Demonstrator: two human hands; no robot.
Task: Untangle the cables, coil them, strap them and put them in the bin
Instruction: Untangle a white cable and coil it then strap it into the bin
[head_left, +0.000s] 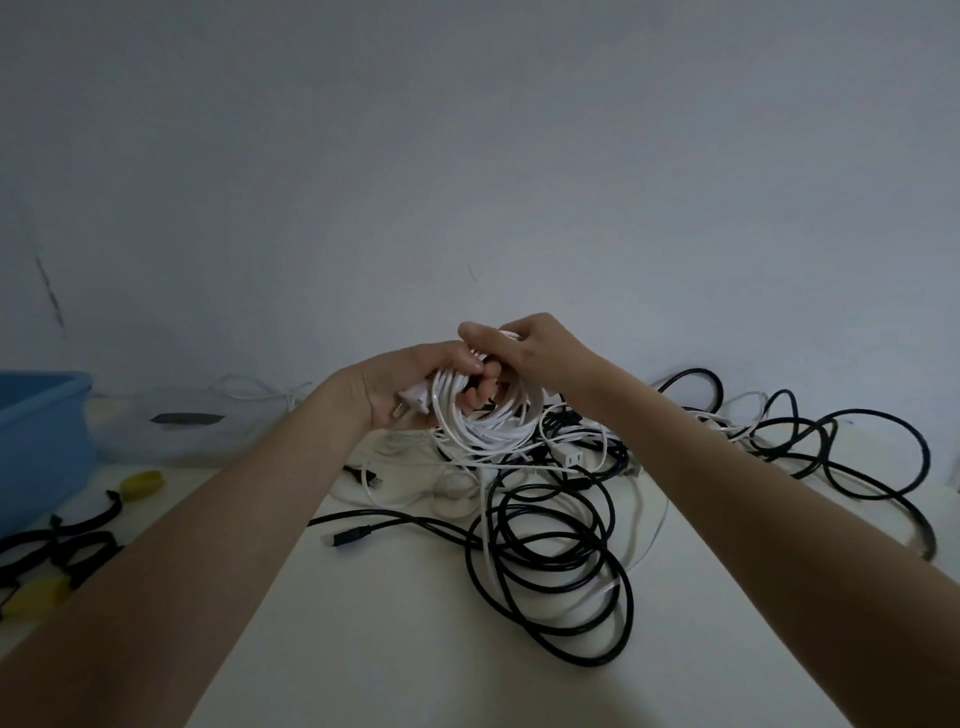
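My left hand (410, 387) grips a coil of white cable (493, 415) with its plug against the palm, held above the table. My right hand (524, 345) pinches the white cable at the top of the coil, fingers curled round a strand. Below the coil white strands trail down into a tangle of black and white cables (561, 525) on the white table (395, 649). A blue bin (36, 441) stands at the far left. Black and yellow straps (72, 551) lie in front of it.
A clear plastic container (182, 426) sits beside the bin against the wall. More black cable loops (810, 447) spread to the right edge of the table. A black connector (348, 538) lies near the table's middle.
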